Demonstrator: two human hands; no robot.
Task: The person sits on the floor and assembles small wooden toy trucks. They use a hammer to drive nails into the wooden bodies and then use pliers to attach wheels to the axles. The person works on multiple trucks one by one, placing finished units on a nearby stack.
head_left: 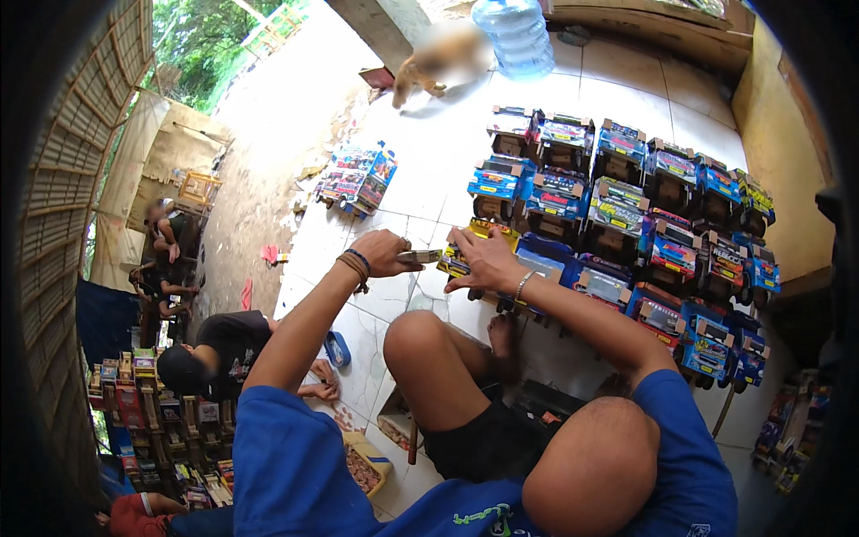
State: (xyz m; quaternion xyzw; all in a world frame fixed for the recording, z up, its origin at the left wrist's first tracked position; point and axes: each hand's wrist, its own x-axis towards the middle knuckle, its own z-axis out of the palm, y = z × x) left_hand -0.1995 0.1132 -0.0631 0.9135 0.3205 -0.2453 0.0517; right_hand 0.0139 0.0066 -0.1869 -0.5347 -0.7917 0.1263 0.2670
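Observation:
My left hand [383, 253], with bracelets on its wrist, is closed around a small grey metal tool [419, 256]. The tool's tip points at a yellow and blue toy truck [465, 243] on the white tiled floor [420, 170]. My right hand [488, 261], wearing a silver bracelet, lies flat on that truck with its fingers spread and presses it down. My bare knees and black shorts fill the lower middle of the view, under both forearms.
Several rows of colourful toy trucks [626, 215] cover the floor at right, and one more pair [356, 179] stands apart at upper left. A water jug [519, 36] stands at the top. A person in black [228, 353] crouches at left beside stacked toys [152, 421]. A tray of small parts [362, 465] lies near my left side.

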